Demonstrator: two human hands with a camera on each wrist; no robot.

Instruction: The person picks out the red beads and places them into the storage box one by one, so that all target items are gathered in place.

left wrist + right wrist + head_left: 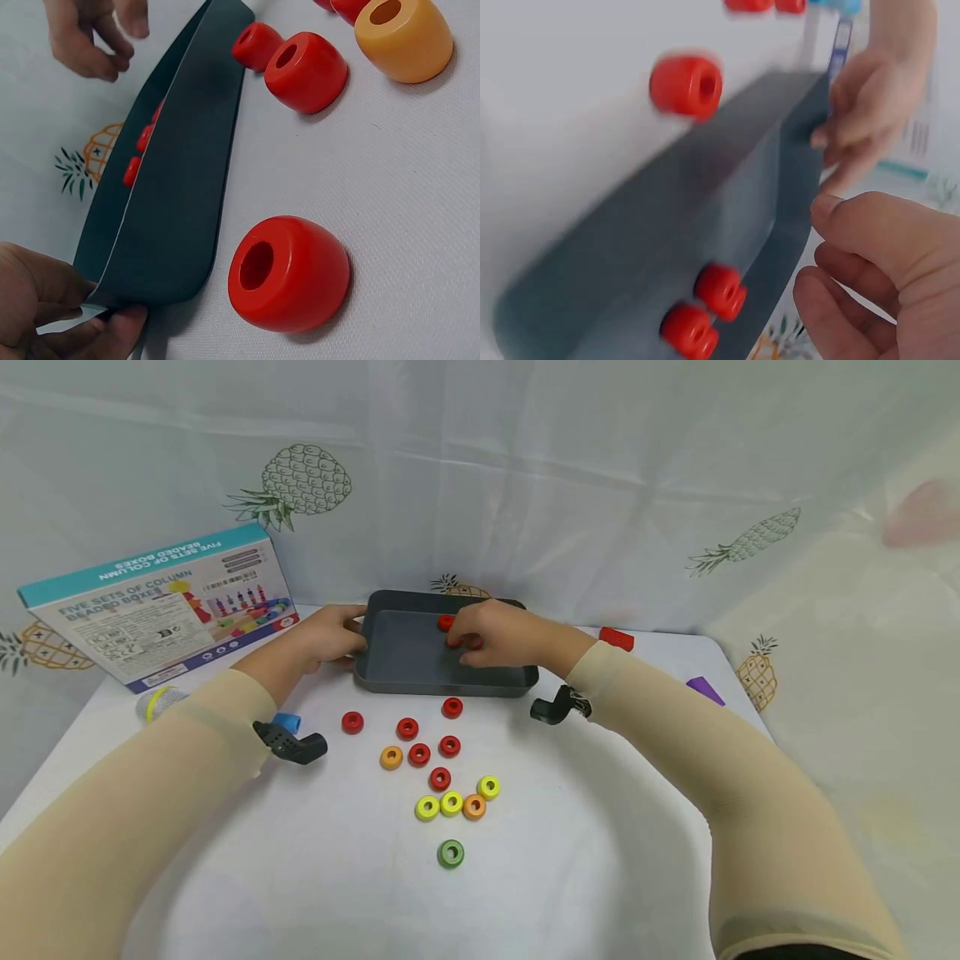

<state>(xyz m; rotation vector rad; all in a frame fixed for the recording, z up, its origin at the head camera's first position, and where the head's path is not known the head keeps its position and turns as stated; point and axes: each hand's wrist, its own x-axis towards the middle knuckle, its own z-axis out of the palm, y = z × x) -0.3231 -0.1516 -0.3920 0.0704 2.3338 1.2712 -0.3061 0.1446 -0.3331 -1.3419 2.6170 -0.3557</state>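
Observation:
A dark grey tray (405, 687) stands at the back of the white table. My left hand (328, 633) grips its left end, thumb and fingers about the rim in the left wrist view. Over the right half of the tray hovers my right hand (498, 633), its fingers loosely bent with nothing visible between them in the right wrist view. Red beads (718, 289) lie on the tray floor, partly covered by that hand in the head view. In front of the tray are several loose red beads (419, 754), orange beads (391, 757), yellow beads (427, 808) and a green bead (451, 854).
A printed toy box (165, 602) leans at the back left. A blue piece (287, 722) lies beside the left forearm. Beyond the right arm are a red block (617, 638) and a purple piece (705, 691). A pineapple-print curtain (465, 485) hangs behind.

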